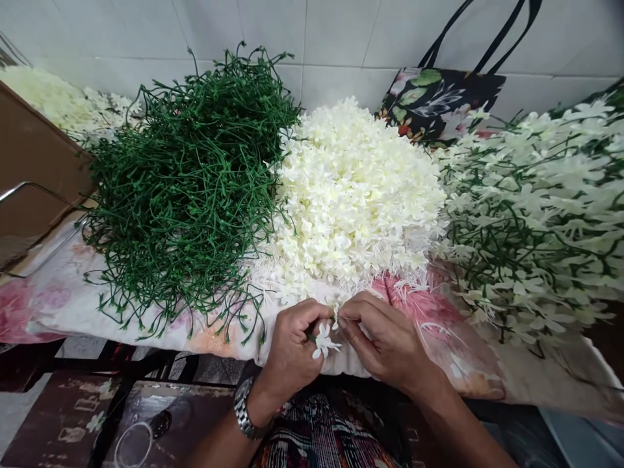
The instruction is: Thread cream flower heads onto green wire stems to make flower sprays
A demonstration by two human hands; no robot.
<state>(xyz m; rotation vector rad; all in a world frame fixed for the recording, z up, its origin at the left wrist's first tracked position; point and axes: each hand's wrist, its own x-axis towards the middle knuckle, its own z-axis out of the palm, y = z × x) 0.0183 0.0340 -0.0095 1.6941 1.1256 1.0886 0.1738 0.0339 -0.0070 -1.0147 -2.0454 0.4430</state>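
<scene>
My left hand [299, 341], with a metal watch on its wrist, is closed around a green artificial stem, mostly hidden by the fingers. One white artificial flower [324, 342] shows at the stem beside the fingers. My right hand [383, 335] pinches a small white blossom [336, 316] where the fingertips of both hands meet. Beyond my hands rises a heap of loose white flower heads [355, 188]. To its left lies a large tangled pile of green plastic stems [190, 175].
Finished-looking white flower sprays [541, 221] are piled at the right. A black floral bag [443, 104] leans on the tiled wall [336, 39]. A cardboard box [39, 162] stands at the left. Flowered cloth [53, 299] covers the table.
</scene>
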